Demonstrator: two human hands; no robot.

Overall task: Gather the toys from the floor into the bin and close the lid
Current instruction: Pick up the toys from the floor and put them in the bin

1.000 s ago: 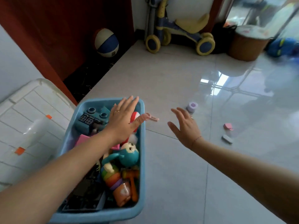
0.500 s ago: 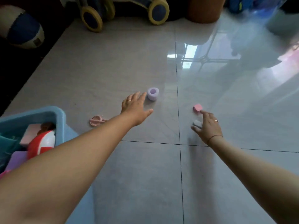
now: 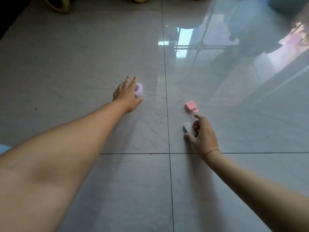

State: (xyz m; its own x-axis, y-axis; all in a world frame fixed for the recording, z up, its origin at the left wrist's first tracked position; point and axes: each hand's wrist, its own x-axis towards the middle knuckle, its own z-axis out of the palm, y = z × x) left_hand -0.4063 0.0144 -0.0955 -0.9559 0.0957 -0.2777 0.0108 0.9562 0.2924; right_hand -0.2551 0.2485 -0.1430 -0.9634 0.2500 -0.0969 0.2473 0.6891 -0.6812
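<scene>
Left hand (image 3: 126, 97): arm stretched to centre frame, fingers straight and spread, with index finger and thumb either side of the purple ring toy (image 3: 139, 90) on the tiled floor (image 3: 83, 56). Right hand (image 3: 204, 134), centre right: thumb and curled fingers pinch the white block (image 3: 186, 127), and the index finger points toward the pink toy (image 3: 192, 107) just beyond. Bin (image 3: 3, 148): a pale blue sliver at the left edge, contents out of view.
</scene>
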